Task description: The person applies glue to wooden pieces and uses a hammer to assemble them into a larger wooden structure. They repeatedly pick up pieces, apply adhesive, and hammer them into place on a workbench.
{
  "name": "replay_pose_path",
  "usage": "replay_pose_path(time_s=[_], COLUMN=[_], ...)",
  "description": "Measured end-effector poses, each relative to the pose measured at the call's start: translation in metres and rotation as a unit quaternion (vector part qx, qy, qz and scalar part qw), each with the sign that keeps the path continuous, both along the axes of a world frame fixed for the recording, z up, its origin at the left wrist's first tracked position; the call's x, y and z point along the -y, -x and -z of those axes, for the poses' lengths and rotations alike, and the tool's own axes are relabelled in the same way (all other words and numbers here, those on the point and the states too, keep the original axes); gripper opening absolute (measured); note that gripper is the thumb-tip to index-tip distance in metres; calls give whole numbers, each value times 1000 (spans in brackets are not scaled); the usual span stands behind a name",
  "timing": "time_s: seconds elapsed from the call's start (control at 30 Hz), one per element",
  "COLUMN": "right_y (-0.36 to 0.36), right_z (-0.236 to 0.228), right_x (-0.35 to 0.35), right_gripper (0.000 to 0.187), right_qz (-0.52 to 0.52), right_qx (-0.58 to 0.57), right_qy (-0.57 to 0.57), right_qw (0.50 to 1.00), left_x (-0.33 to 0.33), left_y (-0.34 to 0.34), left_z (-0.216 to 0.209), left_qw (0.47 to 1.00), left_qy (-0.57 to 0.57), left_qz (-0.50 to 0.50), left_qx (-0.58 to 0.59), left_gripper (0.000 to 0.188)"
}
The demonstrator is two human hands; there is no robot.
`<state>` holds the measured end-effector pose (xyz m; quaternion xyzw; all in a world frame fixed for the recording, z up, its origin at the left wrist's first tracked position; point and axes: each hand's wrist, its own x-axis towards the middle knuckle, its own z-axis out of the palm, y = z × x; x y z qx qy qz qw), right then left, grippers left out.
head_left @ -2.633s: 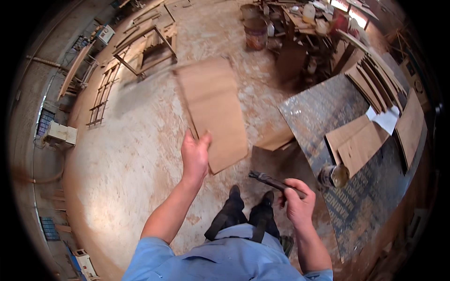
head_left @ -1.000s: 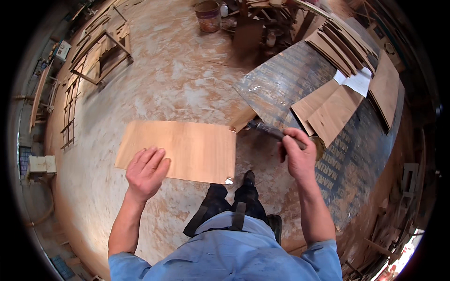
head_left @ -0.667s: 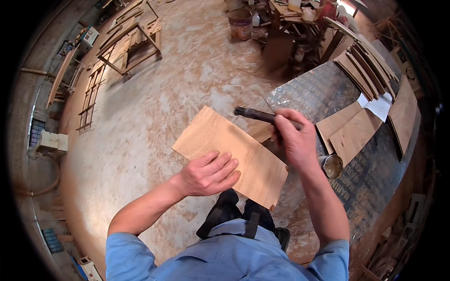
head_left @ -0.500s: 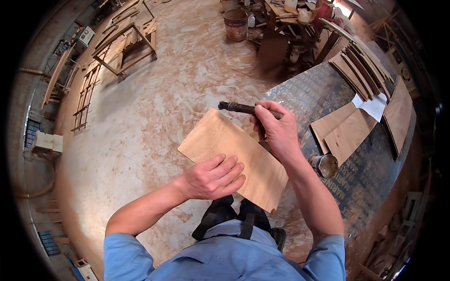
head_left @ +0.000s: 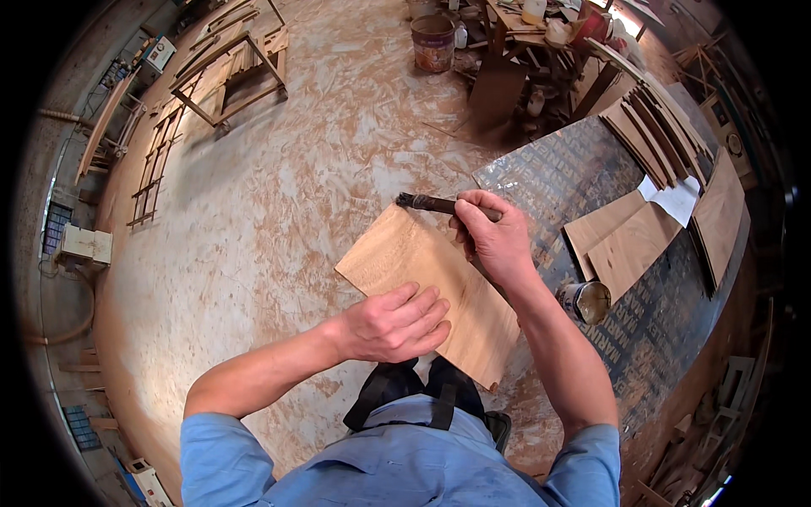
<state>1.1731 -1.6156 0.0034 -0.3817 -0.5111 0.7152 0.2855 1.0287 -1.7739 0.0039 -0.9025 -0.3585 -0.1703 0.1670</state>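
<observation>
A pale rectangular wooden board (head_left: 465, 304) lies tilted in front of my body; what bears it underneath is mostly hidden. My left hand (head_left: 393, 324) rests on its face near the left edge, fingers stretched out and lying on the wood. In my right hand (head_left: 497, 239), a dark-handled paintbrush (head_left: 432, 204) is gripped between thumb and fingers. The brush's dark bristles point left, at the board's far corner. A can (head_left: 589, 302) with a pale coating inside stands on the table, right of my right forearm.
The dark-topped table (head_left: 541, 182) to the right carries wooden panels (head_left: 634, 245), a white sheet (head_left: 673, 199) and a stack of curved boards (head_left: 650, 135). Farther off are a rusty bucket (head_left: 432, 44) and a cluttered workbench (head_left: 515, 21). A wooden frame (head_left: 228, 80) stands at the far left.
My right hand and the brush have shifted slightly, bringing the bristles down to the board's far corner. The left hand still lies on the board.
</observation>
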Motion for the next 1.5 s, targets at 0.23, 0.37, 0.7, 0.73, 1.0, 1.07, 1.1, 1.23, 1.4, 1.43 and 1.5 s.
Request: replay_pose_path(time_s=[0.23,0.37,0.7,0.73,1.0,1.07,1.1,1.23,1.4,1.43,1.5], right_y=[-2,-1,-4,-3,-52,-119,-152,-276,-313,-323,-331], right_z=[-19,-34,-26,-26,-45,-52,-50,-30,44,50,60], right_x=[9,36,61,61,46,29,22,17,23,24,21], right_gripper=[17,16,17,17,18,13,10,13,19,21,24], right_qz=[60,0,-78,-80,-3,141,238,332,336,300,368], right_qx=[-50,-42,-9,-26,-40,-24,2,312,207,168,232], right_qy=[17,16,-6,-11,-43,-104,-150,-166,-13,0,38], right_qw=[997,999,997,996,998,984,960,875,919,939,900], left_x=[0,1,0,0,1,1,1,7,23,24,26], left_y=[1,-1,4,5,-2,6,9,14,15,15,21], left_z=[5,11,12,13,19,16,16,17,18,18,19], left_qw=[1000,1000,1000,1000,998,995,992,983,954,950,941], left_qy=[5,16,25,22,58,86,99,88,63,52,40], left_qz=[3,8,-17,-21,-37,-49,-66,-134,-255,-270,-295], left_qx=[-3,-7,-4,-7,9,19,32,88,144,146,161], left_gripper=[18,23,19,19,17,17,19,19,23,24,26])
